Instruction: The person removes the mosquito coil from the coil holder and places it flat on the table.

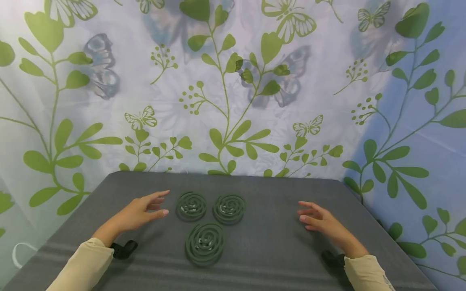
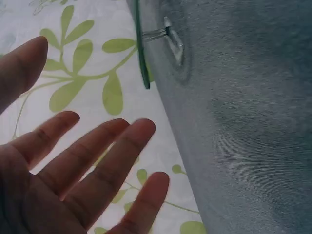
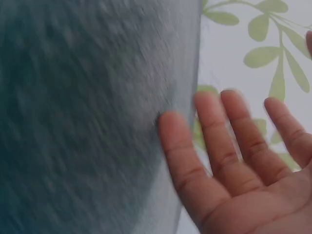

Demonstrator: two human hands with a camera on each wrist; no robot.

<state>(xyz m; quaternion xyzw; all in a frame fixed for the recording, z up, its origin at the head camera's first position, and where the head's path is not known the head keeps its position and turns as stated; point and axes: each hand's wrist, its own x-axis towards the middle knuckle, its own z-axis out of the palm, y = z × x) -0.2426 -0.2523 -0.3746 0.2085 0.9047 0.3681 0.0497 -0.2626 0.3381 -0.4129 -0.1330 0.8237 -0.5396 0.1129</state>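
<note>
Mosquito coils, three in all, sit on the grey tabletop point(image 1: 269, 246): a rear-left coil point(image 1: 191, 204), a rear-right coil point(image 1: 229, 207) just beside it, and a front coil point(image 1: 207, 241); the left hand point(image 1: 140, 212) hovers near the rear-left coil, fingers loosely extended, holding nothing; the right hand point(image 1: 324, 223) is likewise relaxed and empty, well apart to the right of all three. Spirals like these are probably brittle, so a light pinch on the outer ring, with support beneath, would be safer than tugging a loose end; the front coil sits closest to the person, so low forearms could knock it. In the left wrist view one coil, seen edge-on, is held off the tabletop by a small metal stand point(image 2: 174, 45); its top is cut off, and it may be the rear-left one, though that angle leaves doubt; other supports show only as glints between rings; the right wrist view is blurred and shows no coil.
</note>
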